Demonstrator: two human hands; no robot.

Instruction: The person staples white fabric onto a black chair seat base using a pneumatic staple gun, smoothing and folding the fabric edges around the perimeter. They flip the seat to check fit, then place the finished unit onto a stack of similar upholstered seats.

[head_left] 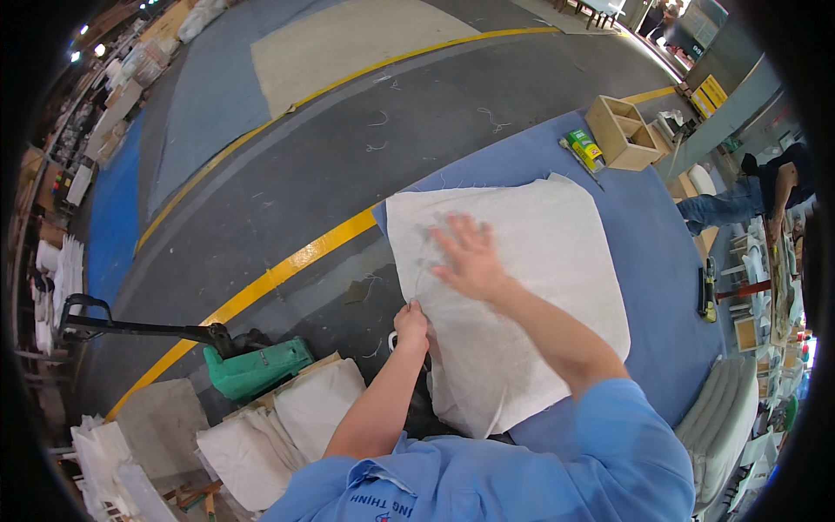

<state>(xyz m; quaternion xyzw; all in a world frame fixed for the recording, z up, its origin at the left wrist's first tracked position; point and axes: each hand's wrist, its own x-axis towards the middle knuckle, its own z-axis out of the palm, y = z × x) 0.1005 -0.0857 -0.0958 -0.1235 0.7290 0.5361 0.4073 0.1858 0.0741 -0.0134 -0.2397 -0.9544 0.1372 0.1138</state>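
Observation:
A white fabric-covered cushion lies on the blue-topped table in front of me. Its left edge hangs at the table's side, where my left hand pinches the cloth. My right hand, slightly blurred, rests or passes over the upper left of the white cloth with its fingers spread and nothing in them. From here I cannot tell if the palm presses down. Loose threads stick out along the cloth's far edge.
At the table's far right stand a wooden divided box and a green-yellow package. A green pallet jack and stacked white covered pieces are at my left. Grey cushions lean at the right, with another person beyond.

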